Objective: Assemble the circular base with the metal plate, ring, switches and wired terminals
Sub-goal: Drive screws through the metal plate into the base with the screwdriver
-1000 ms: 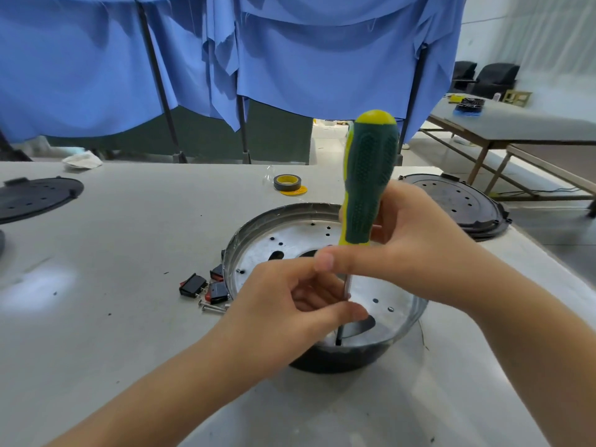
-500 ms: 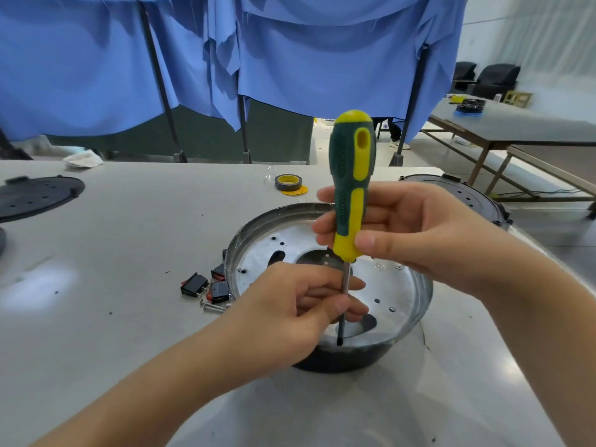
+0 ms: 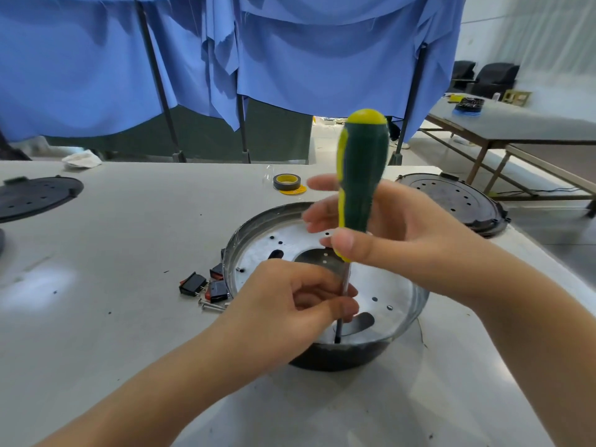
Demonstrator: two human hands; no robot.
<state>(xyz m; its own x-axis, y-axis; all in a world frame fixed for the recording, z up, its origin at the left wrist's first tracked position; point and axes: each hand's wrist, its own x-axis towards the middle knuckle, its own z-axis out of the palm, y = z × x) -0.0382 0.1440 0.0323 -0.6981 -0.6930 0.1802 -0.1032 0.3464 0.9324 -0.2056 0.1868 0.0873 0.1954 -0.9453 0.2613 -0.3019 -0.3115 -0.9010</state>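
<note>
Head view: right hand (image 3: 409,240) gripped screwdriver (image 3: 359,182) handle upright over base (image 3: 325,285); left hand (image 3: 290,304) pinched its shaft low, inside the rim. Switches (image 3: 206,283) lay beside on bench (image 3: 129,253).

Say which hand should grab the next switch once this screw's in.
Left, probably. The switches lie left of the base, beside the left hand, which only steadies the screwdriver shaft. The right hand has its grip on the handle.
</note>
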